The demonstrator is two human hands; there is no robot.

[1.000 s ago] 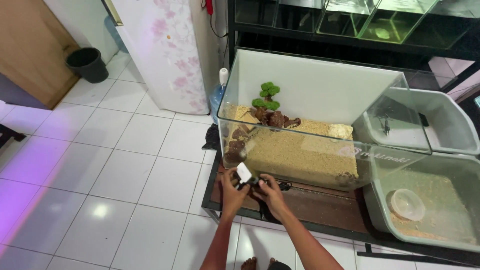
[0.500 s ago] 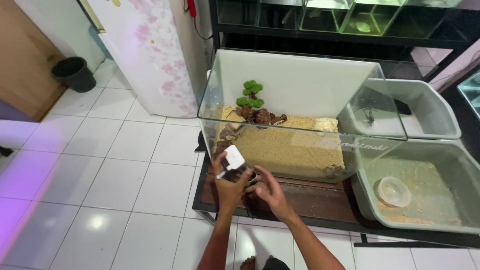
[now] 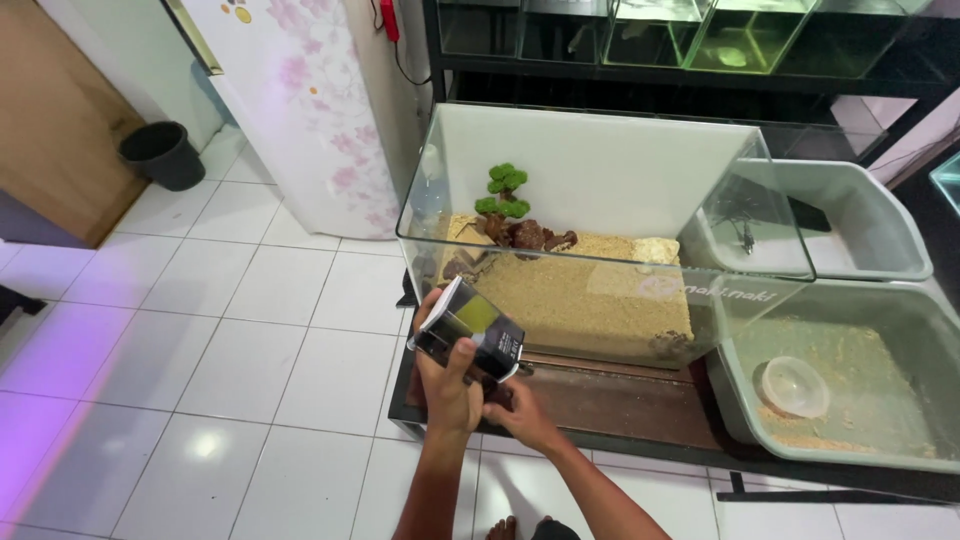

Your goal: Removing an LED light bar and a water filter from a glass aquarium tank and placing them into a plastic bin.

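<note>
far left: wooden door (image 3: 55,110) and a black bin (image 3: 163,154) on the white tile floor (image 3: 200,330). next right, a white fridge (image 3: 300,100) with pink flower print.

my left hand (image 3: 447,385) is wrapped around a small black box (image 3: 470,330) with a yellow-green panel and a white end, fingers closed on it from below, thumb up its side. box is tilted, white end up-left, held just in front of the glass tank (image 3: 600,230), near its front left corner. my right hand (image 3: 518,410) sits just under and right of the box, fingers curled at its lower edge and touching something dark there; cannot tell if it's gripping or just touching.

tank stands on a dark low stand (image 3: 620,400). inside: sand (image 3: 590,295) over the bottom, a small green tree (image 3: 503,190) on brown rocks (image 3: 530,237) toward back left.

right of the tank, two grey tubs: back tub (image 3: 860,235) behind, front tub (image 3: 850,370) nearer, with sandy stuff and a clear round dish (image 3: 795,387) in it. top right: shelf with more glass tanks (image 3: 700,30).
</note>
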